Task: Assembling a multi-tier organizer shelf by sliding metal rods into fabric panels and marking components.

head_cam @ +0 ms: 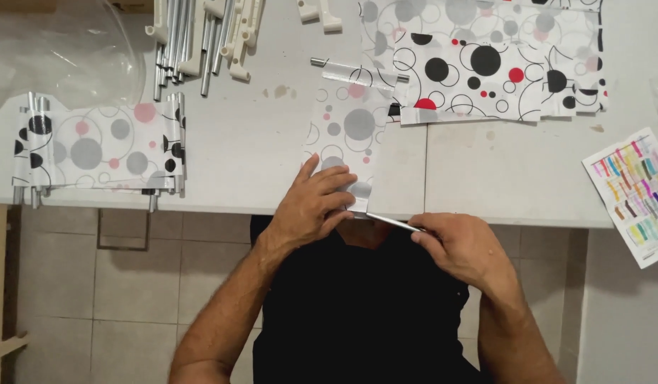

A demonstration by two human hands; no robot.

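A white fabric panel [347, 124] printed with grey, pink and black circles lies on the white table [243, 142], a metal rod through its far hem. My left hand [311, 203] presses flat on the panel's near end at the table edge. My right hand [460, 245] pinches a thin metal rod [389, 222] that runs into the panel's near hem under my left fingers.
A finished panel with rods [101, 149] lies at the left. Metal rods and cream plastic parts [201, 35] are piled at the back. More printed fabric [485, 60] is spread at the back right. A colourful sheet [638, 192] overhangs the right edge. Clear plastic bag [66, 50] is far left.
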